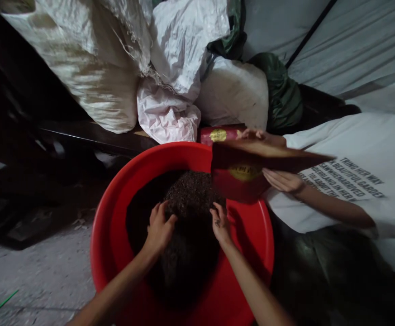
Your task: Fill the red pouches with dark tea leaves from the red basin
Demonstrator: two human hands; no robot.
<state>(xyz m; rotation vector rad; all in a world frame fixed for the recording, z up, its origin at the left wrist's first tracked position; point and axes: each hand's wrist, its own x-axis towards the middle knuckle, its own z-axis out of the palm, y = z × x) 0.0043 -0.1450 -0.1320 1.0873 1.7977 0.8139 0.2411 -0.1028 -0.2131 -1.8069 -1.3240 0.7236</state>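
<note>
Dark, loose, dry-looking grains or leaves lie heaped inside a big red plastic tub; their exact kind cannot be made out. Over the near side of the heap, my left hand has its fingers spread and curved, holding nothing. Across from it, my right hand is also open and empty, close to the heap's right edge. Whether the fingertips touch the heap is unclear. A co-worker's two hands hold a dark red bag with a yellow label, tilted over the tub's right rim just beyond my right hand.
Several white woven sacks and a dark green sack stand behind the tub. Another red packet lies at the far rim. A co-worker in a printed white shirt is at the right. Grey floor shows at the left.
</note>
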